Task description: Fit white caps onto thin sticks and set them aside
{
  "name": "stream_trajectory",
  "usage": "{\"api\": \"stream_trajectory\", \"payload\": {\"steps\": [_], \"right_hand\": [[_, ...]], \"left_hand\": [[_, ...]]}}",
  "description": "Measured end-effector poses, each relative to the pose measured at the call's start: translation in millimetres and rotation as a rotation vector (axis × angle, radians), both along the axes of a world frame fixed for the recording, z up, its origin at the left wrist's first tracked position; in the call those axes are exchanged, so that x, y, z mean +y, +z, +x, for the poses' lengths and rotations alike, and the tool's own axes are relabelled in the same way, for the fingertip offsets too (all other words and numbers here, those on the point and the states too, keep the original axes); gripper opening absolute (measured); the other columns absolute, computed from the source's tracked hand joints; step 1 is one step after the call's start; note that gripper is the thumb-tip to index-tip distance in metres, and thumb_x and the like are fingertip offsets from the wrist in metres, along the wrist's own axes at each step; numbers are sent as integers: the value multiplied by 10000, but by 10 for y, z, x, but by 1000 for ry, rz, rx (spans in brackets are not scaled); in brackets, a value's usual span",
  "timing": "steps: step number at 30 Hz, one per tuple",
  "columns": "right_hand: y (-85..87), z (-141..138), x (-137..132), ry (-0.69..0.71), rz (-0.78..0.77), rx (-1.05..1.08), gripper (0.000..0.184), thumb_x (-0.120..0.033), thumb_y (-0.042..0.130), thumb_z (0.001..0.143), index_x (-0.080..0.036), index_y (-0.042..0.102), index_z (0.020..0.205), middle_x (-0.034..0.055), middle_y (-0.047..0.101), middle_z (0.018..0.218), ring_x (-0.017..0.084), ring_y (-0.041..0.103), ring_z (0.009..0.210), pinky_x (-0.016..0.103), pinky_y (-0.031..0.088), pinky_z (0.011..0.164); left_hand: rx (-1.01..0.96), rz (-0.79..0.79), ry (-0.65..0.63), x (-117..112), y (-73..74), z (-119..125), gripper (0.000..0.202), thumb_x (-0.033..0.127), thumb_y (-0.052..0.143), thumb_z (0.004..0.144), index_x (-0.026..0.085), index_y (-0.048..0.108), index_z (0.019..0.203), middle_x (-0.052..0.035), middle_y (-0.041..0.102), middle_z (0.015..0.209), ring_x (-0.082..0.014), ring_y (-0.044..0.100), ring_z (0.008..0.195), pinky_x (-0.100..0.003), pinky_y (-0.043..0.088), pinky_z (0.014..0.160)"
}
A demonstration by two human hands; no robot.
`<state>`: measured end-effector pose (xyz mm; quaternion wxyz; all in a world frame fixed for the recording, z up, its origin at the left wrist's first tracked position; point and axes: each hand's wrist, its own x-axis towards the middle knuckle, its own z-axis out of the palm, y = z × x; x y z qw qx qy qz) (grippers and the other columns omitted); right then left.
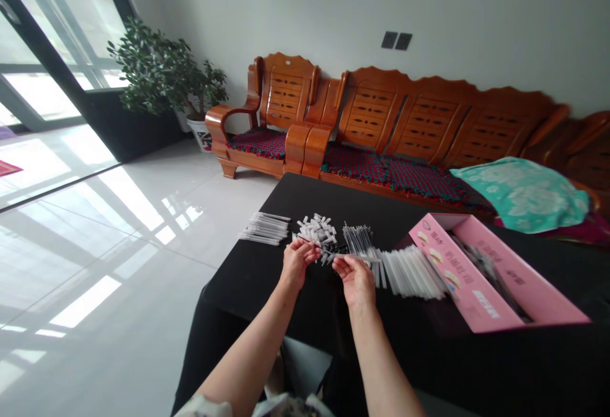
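Observation:
My left hand (298, 261) is closed in a pinch on a thin dark piece, too small to make out fully. My right hand (355, 277) grips a slim translucent pen barrel (359, 257), held nearly level and pointing toward the left hand. Just beyond my hands lie a heap of short white caps (317, 227) and small black parts (328, 255), partly hidden by my fingers. Thin pen refills (358, 236) sit behind my right hand. A row of translucent barrels (412, 272) fans out to its right. Left of the caps, several white pens (265, 228) lie side by side.
A pink open box (495, 316) with dark contents stands at the right on the black table (286, 201). Beyond it are a wooden bench (376, 112) with red cushions and a turquoise cloth (528, 194). A potted plant (162, 74) stands near the glass door.

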<state>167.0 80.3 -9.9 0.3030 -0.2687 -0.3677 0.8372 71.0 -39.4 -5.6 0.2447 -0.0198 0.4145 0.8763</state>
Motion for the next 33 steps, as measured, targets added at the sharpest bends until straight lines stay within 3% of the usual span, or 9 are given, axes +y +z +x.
{"api": "stream_trajectory", "payload": {"steps": [3, 9, 12, 18, 33], "right_hand": [[36, 46, 136, -32, 21, 5, 165, -164, 779, 572, -152, 665, 690, 53, 738, 622, 178, 712, 571, 271, 617, 580], [158, 52, 249, 35, 80, 5, 193, -178, 786, 572, -143, 677, 728, 64, 739, 635, 186, 701, 545, 265, 595, 505], [185, 28, 240, 88, 134, 7, 222, -195, 803, 590, -135, 672, 758, 70, 739, 651, 194, 704, 554, 268, 592, 502], [194, 26, 225, 101, 165, -11, 233, -205, 813, 593, -134, 665, 759, 70, 734, 645, 195, 699, 541, 268, 588, 490], [130, 132, 24, 154, 145, -128, 276, -228, 821, 546, -141, 636, 732, 47, 704, 579, 188, 678, 497, 243, 558, 436]], "left_hand": [[94, -37, -52, -88, 35, -43, 252, 249, 782, 630, 145, 577, 733, 6, 624, 625, -81, 579, 509, -192, 483, 524], [256, -168, -388, -197, 48, 40, 268, 346, 760, 688, 113, 684, 797, 3, 584, 608, -73, 518, 475, -193, 421, 485], [315, -213, -478, -214, 21, 86, 301, 386, 744, 710, 103, 714, 807, 6, 561, 590, -59, 457, 437, -184, 350, 429], [362, -262, -508, -267, -4, 60, 294, 389, 739, 704, 109, 720, 792, -42, 652, 725, -26, 361, 411, -186, 211, 388], [339, -348, -560, -284, -1, 120, 268, 357, 720, 692, 113, 730, 803, 23, 497, 570, -24, 270, 410, -186, 110, 397]]}}
